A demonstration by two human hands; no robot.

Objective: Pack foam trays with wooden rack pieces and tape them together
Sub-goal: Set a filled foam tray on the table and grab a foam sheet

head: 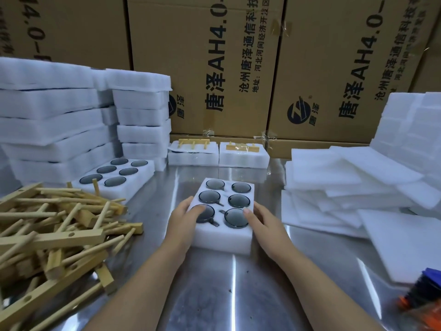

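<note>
Foam tray (223,237) between left hand (187,217), right hand (263,222)

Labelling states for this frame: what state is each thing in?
Centre foam tray: uncovered, six discs seated.
Left hand: rests on its left edge.
Right hand: rests on its right edge.
Left foam tray: uncovered, six discs.
Back trays: a rack piece on each.
Rack pieces pile: loose heap.

A packing workshop — printed shipping cartons (229,68) walled behind a steel table (214,295), foam trays (55,120) stacked high.
</note>
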